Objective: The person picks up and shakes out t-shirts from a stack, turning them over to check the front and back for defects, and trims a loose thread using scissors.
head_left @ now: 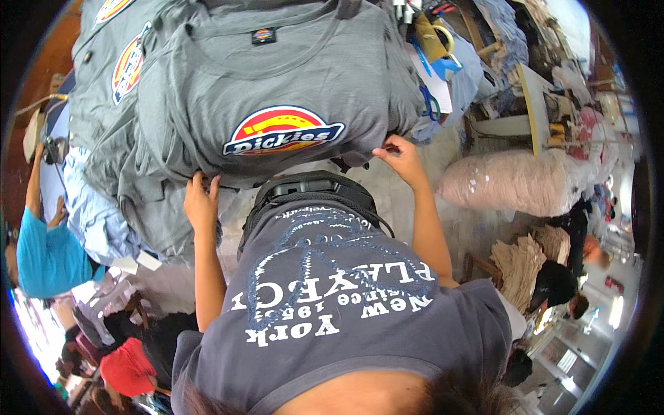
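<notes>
A grey T-shirt [290, 76] lies front up on a heap of like shirts, its neckline away from me. A red, yellow and blue printed emblem [283, 131] crosses its front. My left hand [201, 202] is closed on the near edge of the cloth, left of the emblem. At the near right edge, my right hand [404, 162] pinches the same shirt between thumb and fingers, the other fingers curled. More grey shirts [104, 62] with the same emblem are stacked at the far left, and loose grey cloth hangs down beside my left hand.
Blue-handled scissors [429, 104] and a roll of tape [444, 43] lie right of the pile. A plastic-wrapped bundle [508, 183] rests farther right. Light blue cloth [97, 207] hangs at left, near a person in a turquoise shirt [52, 245].
</notes>
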The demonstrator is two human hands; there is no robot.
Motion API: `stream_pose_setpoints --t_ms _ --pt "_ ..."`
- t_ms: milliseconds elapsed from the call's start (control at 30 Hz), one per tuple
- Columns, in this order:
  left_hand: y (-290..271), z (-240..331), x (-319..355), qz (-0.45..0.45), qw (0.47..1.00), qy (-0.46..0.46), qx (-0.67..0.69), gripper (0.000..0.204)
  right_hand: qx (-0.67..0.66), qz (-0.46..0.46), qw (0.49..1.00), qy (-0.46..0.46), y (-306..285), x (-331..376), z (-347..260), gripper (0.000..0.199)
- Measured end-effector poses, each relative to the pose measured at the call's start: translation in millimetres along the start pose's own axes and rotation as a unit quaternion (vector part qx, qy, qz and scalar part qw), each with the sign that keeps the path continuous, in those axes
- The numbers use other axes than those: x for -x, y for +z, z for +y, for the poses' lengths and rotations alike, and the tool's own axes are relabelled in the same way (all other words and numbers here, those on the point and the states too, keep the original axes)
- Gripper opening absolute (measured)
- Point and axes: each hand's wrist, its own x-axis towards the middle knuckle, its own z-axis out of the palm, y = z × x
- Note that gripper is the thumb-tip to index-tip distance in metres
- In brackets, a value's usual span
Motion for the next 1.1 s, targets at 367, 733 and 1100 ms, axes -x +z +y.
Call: stream_pose_setpoints --t_ms 367,733,1100 --pt "-6.0 9.1 -1.1 -0.188 0.934 -0.136 0.272 0.04 -0.209 -0.004 0.978 -0.006 19.3 0.5 -26.0 0.031" --pt "-50.0 -49.5 -17.8 -0.178 0.941 -0.06 0.282 0.016 0.051 -0.168 0.984 0.004 -20.1 -15.4 -21.4 0.023" --pt "-80.9 -31.6 -31.5 -0.201 0.961 0.007 0.188 0.028 0.357 -0.248 0.899 -0.047 2.1 -17.2 -22.3 0.038"
